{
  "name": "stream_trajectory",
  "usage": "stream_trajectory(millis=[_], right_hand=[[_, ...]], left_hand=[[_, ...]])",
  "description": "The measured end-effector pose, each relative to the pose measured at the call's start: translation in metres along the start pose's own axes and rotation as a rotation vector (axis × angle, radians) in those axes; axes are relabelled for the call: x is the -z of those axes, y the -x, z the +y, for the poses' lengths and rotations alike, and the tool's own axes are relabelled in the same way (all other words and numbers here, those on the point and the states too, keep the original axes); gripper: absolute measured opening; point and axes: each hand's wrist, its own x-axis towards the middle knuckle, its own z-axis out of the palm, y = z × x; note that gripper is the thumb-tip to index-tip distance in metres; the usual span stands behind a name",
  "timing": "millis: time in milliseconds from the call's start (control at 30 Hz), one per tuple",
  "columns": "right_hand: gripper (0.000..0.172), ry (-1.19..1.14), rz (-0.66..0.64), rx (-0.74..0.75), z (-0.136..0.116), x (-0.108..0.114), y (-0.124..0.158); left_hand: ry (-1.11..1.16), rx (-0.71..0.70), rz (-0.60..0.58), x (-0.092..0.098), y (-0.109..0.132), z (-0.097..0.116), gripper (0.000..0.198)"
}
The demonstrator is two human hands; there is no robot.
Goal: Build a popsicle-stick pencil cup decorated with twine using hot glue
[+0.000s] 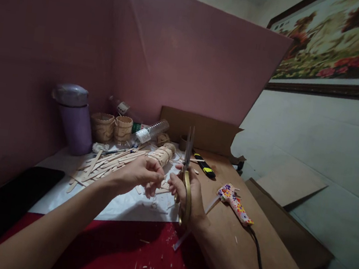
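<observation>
Over the white sheet, my left hand [144,175] is closed in a pinch; whatever lies between its fingertips is too small to make out. A short gap to its right, my right hand [196,194] grips a pair of scissors [186,193] with gold handles, the blades pointing up and nearly together. Behind my left hand lies a light wooden cylinder [163,153] with small pieces on its surface. Many flat craft sticks [109,164] are piled to the left of it.
A floral glue gun [234,203] and a black-yellow utility knife [206,166] lie on the brown cardboard [251,241]. At the back left stand a purple bottle [76,127], two carved wooden cups [122,129] and a plastic bottle [151,131]. Scraps dot the red cloth [118,250].
</observation>
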Motion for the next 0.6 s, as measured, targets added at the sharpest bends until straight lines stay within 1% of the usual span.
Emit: stream_trajectory(millis=[133,267,400,500,600], right_hand=[[0.039,0.004,-0.023,0.059,0.0004,0.0021,0.0011],[0.035,0.025,-0.044,0.045,-0.0027,0.0016,0.0031],[0.037,0.055,-0.079,0.023,-0.0068,0.0021,0.0045],[0.04,0.07,-0.133,0.02,-0.0055,0.0022,0.0044],[0.042,0.048,-0.126,0.019,-0.0033,0.0006,0.004]], left_hand=[[-0.045,0.008,-0.006,-0.0067,0.0008,-0.0013,0.021],[-0.083,0.007,0.013,-0.0062,-0.0006,-0.0031,0.013],[-0.135,0.019,0.023,-0.0052,-0.0008,-0.006,0.003],[-0.144,0.023,0.039,-0.0066,-0.0003,-0.0069,0.003],[-0.079,-0.013,0.076,-0.0081,-0.0014,-0.0061,0.013]])
